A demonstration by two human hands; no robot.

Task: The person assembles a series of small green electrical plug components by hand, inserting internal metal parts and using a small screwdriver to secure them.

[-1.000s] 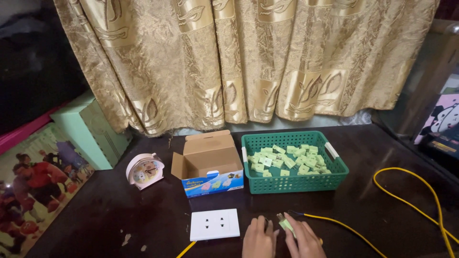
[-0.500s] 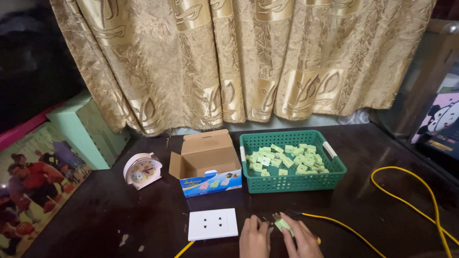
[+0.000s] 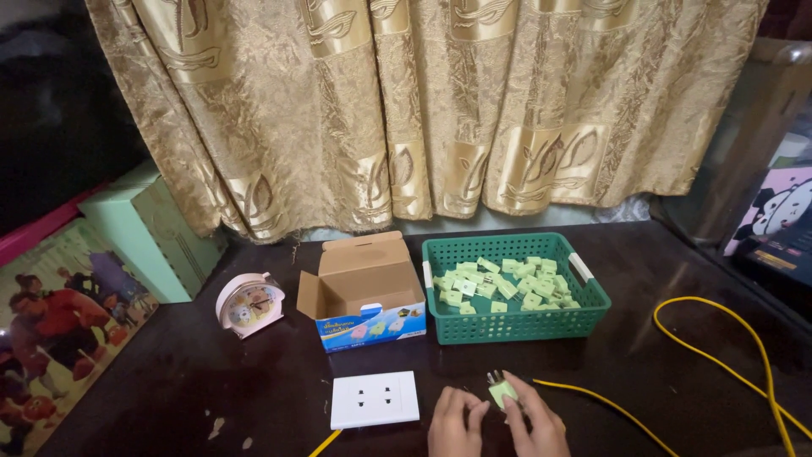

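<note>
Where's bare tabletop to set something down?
Free: between the pink clock and white socket plate; between green basket and yellow cable. Crowded: cardboard box beside basket, both hands on the plug.

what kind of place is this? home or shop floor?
Most likely a home room used for piecework, not a factory. Gold curtains hang behind a dark table, a small pink clock stands on it, and a green basket holds many pale green plugs.
</note>
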